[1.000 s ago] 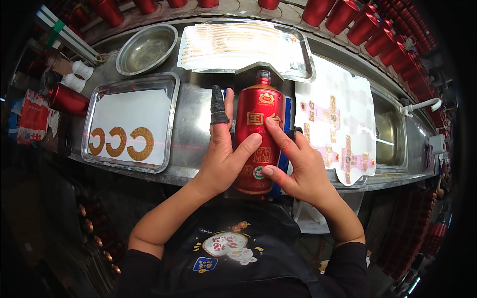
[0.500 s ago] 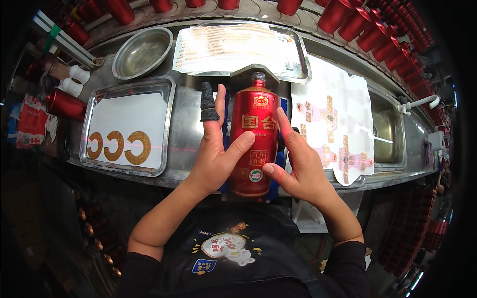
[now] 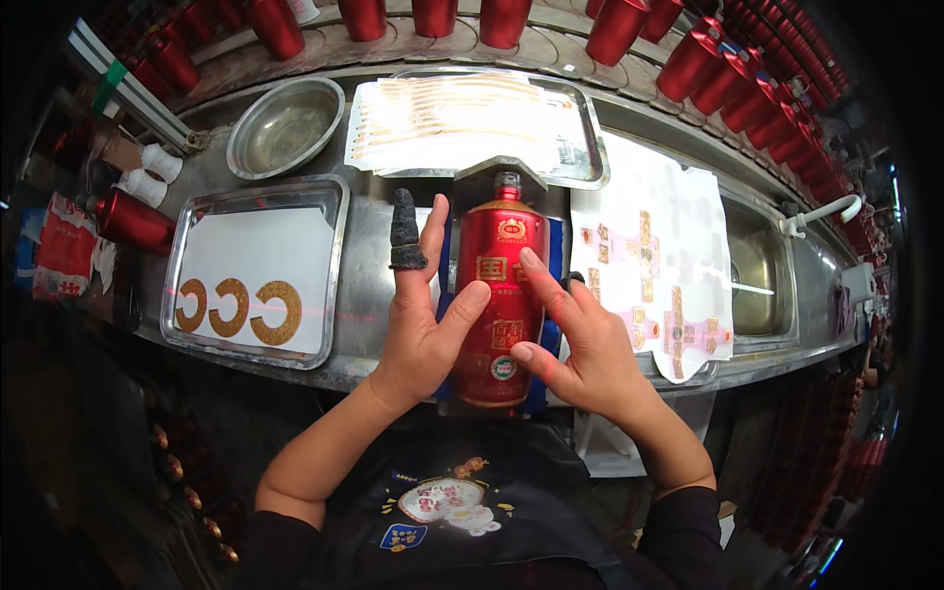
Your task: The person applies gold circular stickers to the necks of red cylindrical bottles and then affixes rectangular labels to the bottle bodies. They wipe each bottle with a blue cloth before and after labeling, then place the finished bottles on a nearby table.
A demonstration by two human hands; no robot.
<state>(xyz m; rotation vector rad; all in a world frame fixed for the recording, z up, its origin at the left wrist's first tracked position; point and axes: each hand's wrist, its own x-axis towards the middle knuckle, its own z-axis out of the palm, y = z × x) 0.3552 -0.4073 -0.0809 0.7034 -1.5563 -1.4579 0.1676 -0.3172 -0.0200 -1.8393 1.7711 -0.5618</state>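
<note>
A glossy red bottle (image 3: 497, 305) with gold lettering and a dark neck lies on its back, neck away from me, in a holder with blue padding (image 3: 557, 251). My left hand (image 3: 418, 339) is at its left side, thumb tip on the front and fingers stretched out. A black finger cover (image 3: 404, 231) sleeves one finger of that hand. My right hand (image 3: 595, 349) has its fingers apart, with index fingertip over the upper gold lettering and thumb tip lower down on the front. Some right fingers are partly hidden behind the hand.
On the left, a metal tray (image 3: 334, 265) bears gold C-shaped pieces (image 3: 277, 313) on white paper. Behind stand a steel bowl (image 3: 339, 103) and a tray of label strips (image 3: 442, 118). Rightward lie sticker sheets (image 3: 678, 216) and a sink (image 3: 762, 265). Red bottles (image 3: 433, 15) line the far conveyor.
My right index finger has moved from the bottle's right edge onto its front lettering. The bottles on the far conveyor have shifted right. The whole view sits slightly lower.
</note>
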